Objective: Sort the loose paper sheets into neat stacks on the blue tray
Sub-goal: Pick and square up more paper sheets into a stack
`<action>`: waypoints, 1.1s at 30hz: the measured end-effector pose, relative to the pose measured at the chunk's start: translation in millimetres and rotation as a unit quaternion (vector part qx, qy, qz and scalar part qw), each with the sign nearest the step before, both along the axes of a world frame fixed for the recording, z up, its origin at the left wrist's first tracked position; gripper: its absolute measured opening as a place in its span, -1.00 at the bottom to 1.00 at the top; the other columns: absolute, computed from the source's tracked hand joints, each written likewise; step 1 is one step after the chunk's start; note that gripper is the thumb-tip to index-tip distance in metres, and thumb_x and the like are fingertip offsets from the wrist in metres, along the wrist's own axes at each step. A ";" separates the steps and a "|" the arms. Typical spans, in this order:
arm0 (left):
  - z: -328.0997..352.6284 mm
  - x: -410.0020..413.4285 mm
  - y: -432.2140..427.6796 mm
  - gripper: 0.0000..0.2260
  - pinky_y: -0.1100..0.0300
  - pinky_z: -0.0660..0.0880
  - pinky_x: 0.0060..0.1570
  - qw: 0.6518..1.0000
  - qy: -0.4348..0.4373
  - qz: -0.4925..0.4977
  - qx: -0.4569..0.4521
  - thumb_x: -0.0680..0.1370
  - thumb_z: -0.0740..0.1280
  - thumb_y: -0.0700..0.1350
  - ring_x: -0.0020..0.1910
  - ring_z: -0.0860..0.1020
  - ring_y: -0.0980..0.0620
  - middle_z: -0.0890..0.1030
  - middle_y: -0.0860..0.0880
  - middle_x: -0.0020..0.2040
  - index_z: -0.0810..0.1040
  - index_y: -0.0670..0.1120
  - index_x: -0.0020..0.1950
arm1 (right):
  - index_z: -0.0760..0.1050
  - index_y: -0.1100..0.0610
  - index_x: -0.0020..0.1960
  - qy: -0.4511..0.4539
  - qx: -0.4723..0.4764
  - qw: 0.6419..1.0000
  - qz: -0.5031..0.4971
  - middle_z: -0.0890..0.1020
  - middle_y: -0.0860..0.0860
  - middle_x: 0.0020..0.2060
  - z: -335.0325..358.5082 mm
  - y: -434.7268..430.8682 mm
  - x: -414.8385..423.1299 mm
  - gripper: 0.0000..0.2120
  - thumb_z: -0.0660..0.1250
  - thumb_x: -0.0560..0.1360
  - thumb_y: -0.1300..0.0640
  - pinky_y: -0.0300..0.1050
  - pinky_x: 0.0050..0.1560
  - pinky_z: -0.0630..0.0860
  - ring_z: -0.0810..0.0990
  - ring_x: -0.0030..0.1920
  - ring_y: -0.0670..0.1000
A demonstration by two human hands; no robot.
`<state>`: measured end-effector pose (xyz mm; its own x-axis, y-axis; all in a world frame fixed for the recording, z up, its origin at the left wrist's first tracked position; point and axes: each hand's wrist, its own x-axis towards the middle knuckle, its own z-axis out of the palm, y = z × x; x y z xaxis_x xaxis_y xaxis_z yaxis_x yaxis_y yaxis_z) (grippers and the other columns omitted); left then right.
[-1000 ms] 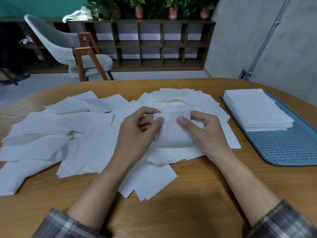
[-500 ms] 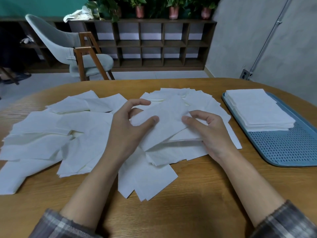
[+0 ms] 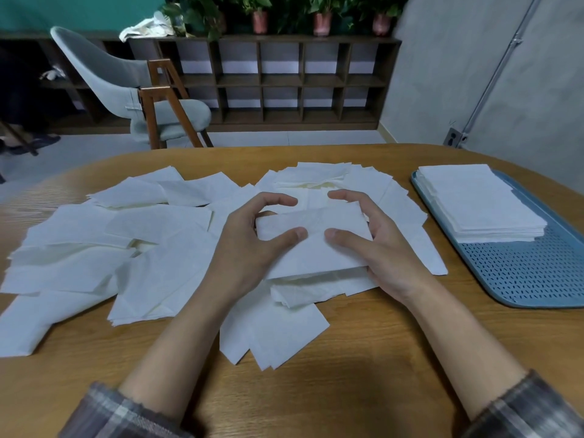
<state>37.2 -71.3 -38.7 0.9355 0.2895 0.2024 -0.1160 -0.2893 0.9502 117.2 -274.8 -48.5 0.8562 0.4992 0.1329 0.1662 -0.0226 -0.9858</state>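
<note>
Sheet bundle [image 3: 316, 248]: white, edges roughly squared, gripped at either end by my left hand [image 3: 246, 251] and right hand [image 3: 392, 251]. Loose sheets [image 3: 126, 248]: white, overlapping, askew, spread beneath and left of my fingers [image 3: 275, 200]. Blue tray [image 3: 531, 276]: perforated, right of my fingers, bearing one neat stack [image 3: 480, 203] at its far end.

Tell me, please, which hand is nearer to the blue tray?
Right. The right hand grips the right end of the held paper sheets, left of the blue tray; the left hand grips their left end, farther away.
</note>
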 end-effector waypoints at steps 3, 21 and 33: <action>-2.8 0.7 -2.4 -0.69 -0.03 0.65 -0.09 1.000 -0.001 0.010 -0.005 0.50 0.60 -0.06 -0.09 0.70 -0.07 0.73 -0.03 -0.08 0.64 0.16 0.18 | 0.45 -0.30 0.42 -0.035 -0.031 0.999 -0.004 0.51 -0.30 0.39 0.3 0.5 -1.3 -0.45 0.54 0.55 0.06 0.03 0.55 0.33 0.42 0.48 -0.12; -4.1 -0.9 -8.1 -0.50 0.16 0.68 -0.15 0.998 -0.043 0.034 0.027 0.55 0.54 -0.09 -0.03 0.69 0.16 0.63 0.05 0.16 0.45 0.19 0.40 | 0.69 0.05 0.15 -0.120 -0.019 0.992 -0.020 0.70 -0.17 0.15 3.8 -6.8 3.9 -0.78 0.44 0.59 0.30 -0.19 0.38 0.42 0.58 0.32 -0.14; -33.8 -0.5 -22.8 -0.65 0.05 0.53 0.12 0.886 -0.036 -0.197 0.419 0.58 0.42 0.23 0.21 0.51 0.17 0.57 0.20 0.21 0.57 0.16 0.33 | 0.75 -0.02 0.13 -0.134 -0.131 0.969 -0.163 0.70 -0.29 0.12 -12.8 -7.9 19.9 -0.66 0.34 0.60 0.35 -0.63 0.18 0.29 0.51 0.17 -0.49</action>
<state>36.7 -94.1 -72.5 0.9062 -0.3369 0.2555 -0.4169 -0.8123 0.4078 137.1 -282.7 -61.3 0.9260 0.2555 0.2779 0.3580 -0.3611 -0.8611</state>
